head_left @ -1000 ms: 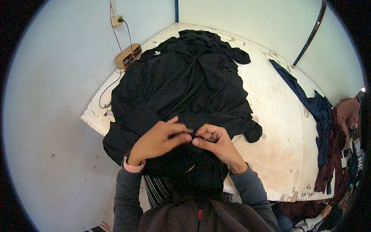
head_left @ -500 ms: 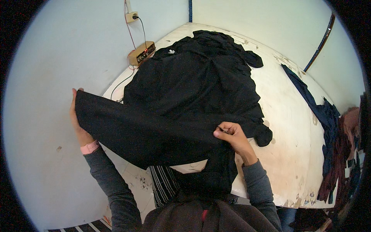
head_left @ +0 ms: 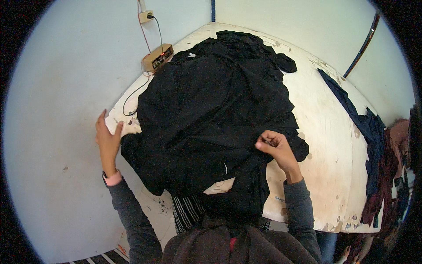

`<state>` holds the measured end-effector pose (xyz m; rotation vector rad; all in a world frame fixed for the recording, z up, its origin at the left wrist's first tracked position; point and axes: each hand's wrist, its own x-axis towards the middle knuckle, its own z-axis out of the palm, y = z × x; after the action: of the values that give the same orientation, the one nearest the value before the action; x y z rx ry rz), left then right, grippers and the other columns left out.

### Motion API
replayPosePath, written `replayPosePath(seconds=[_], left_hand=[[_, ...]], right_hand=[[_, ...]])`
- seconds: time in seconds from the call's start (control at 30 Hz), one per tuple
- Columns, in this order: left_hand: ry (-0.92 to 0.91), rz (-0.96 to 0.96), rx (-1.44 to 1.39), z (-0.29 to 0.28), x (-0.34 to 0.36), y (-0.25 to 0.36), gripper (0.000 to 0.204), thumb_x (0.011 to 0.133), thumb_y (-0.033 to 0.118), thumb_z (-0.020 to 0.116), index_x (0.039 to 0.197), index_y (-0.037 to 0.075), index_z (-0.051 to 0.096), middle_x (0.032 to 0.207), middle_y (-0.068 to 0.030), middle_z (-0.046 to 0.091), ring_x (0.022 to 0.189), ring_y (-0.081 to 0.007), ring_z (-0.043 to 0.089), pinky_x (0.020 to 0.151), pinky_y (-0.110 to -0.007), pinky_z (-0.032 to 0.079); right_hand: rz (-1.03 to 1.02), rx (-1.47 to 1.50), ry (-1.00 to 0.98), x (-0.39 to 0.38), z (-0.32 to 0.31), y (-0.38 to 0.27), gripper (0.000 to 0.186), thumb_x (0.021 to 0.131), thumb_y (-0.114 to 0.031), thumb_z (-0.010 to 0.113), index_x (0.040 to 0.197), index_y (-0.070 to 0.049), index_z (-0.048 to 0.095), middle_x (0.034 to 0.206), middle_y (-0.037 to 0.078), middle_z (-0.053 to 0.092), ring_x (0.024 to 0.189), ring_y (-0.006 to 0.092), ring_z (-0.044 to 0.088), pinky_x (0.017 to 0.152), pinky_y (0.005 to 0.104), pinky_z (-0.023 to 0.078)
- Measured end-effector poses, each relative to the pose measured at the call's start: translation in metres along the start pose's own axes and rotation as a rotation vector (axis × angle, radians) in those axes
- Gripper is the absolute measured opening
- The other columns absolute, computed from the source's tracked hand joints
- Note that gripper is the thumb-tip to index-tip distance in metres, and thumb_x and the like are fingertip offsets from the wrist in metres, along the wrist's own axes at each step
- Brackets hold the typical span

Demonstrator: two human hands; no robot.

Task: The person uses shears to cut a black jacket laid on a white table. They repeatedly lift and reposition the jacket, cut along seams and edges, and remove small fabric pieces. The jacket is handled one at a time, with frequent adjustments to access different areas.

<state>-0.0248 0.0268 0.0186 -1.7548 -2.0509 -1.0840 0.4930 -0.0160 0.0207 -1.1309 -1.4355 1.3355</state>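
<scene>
A large heap of black garments (head_left: 211, 110) covers most of a worn white table (head_left: 325, 145). My left hand (head_left: 107, 138) lies at the table's left edge with fingers extended, against the edge of a black garment; whether it still pinches the cloth I cannot tell. My right hand (head_left: 274, 147) is closed in a fist on the black cloth near the heap's right front. The garment's lower part hangs over the table's near edge toward my body.
A small tan box (head_left: 158, 57) with red lights sits at the table's far left corner, wired to a wall socket (head_left: 145, 16). Dark blue cloth (head_left: 360, 119) and more clothes (head_left: 395, 167) drape over the table's right side. Blue walls surround the table.
My hands, first together at the front, spread apart, stretching a black garment. My left hand has since lowered it onto the table's left edge and the cloth now lies on the heap.
</scene>
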Motion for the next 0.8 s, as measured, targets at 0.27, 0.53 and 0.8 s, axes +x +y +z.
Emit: replayPosePath(seconds=[0.27, 0.53, 0.8], left_hand=[[-0.565, 0.235, -0.28, -0.044, -0.123, 0.171, 0.096, 0.075, 0.032, 0.087, 0.155, 0.015, 0.036, 0.164, -0.0175, 0.027, 0.149, -0.0371, 0.031, 0.12, -0.058, 0.019], [-0.308, 0.13, 0.004, -0.018, -0.17, 0.134, 0.055, 0.077, 0.01, 0.08, 0.129, 0.016, 0.06, 0.145, -0.0112, 0.05, 0.132, -0.0312, 0.048, 0.108, -0.053, 0.031], [-0.227, -0.159, -0.261, -0.041, -0.139, 0.109, 0.027, 0.079, 0.011, 0.077, 0.103, 0.009, 0.067, 0.108, -0.0104, 0.063, 0.103, -0.0287, 0.06, 0.075, -0.036, 0.049]], right_hand=[[-0.236, -1.065, -0.093, 0.005, 0.027, 0.028, 0.025, 0.076, -0.016, 0.08, 0.099, -0.012, 0.073, 0.091, 0.005, 0.069, 0.079, 0.0248, 0.069, 0.072, 0.0358, 0.054], [-0.641, -0.586, 0.55, -0.008, -0.003, -0.071, 0.027, 0.073, 0.006, 0.059, 0.097, -0.002, 0.069, 0.083, 0.006, 0.069, 0.071, 0.0104, 0.062, 0.067, 0.0245, 0.049], [-0.81, -0.285, 0.968, -0.04, -0.075, -0.128, 0.019, 0.103, -0.013, 0.058, 0.116, 0.001, 0.063, 0.096, 0.006, 0.067, 0.082, 0.0115, 0.064, 0.073, 0.0234, 0.051]])
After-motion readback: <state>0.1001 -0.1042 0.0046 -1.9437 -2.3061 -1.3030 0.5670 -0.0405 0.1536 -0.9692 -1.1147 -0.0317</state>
